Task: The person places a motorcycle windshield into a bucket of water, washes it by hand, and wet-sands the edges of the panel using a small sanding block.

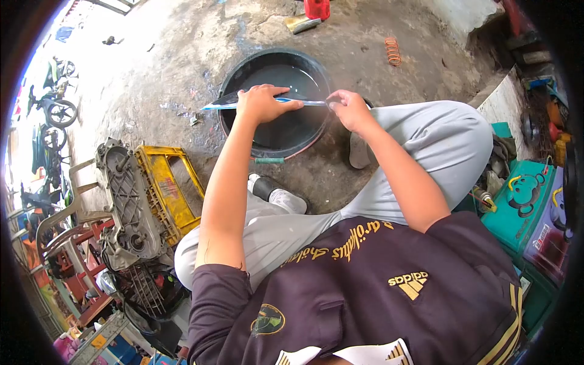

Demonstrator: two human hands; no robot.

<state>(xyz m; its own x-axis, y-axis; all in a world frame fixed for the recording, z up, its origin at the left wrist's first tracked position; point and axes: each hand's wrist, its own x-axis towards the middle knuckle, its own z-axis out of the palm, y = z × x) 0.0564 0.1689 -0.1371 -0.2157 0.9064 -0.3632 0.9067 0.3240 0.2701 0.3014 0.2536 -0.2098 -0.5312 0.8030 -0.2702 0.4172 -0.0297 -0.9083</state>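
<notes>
A thin, clear plastic piece, seemingly a bag (212, 107) with a blue-and-white strip along its edge, stretches across a dark round basin (234, 64) of water. My left hand (263, 104) lies over its middle, the strip passing between thumb and fingers. At the right end, above the basin's rim, my right hand (349, 109) pinches the strip's tip between thumb and fingers. The underside of the plastic piece is hidden from above.
A metal engine casing (125, 204) and a yellow crate (167, 188) stand at left. Parked motorcycles (61, 112) line the far left. An orange coil spring (393, 52) and red container (317, 8) lie ahead. A green case (517, 201) sits at right.
</notes>
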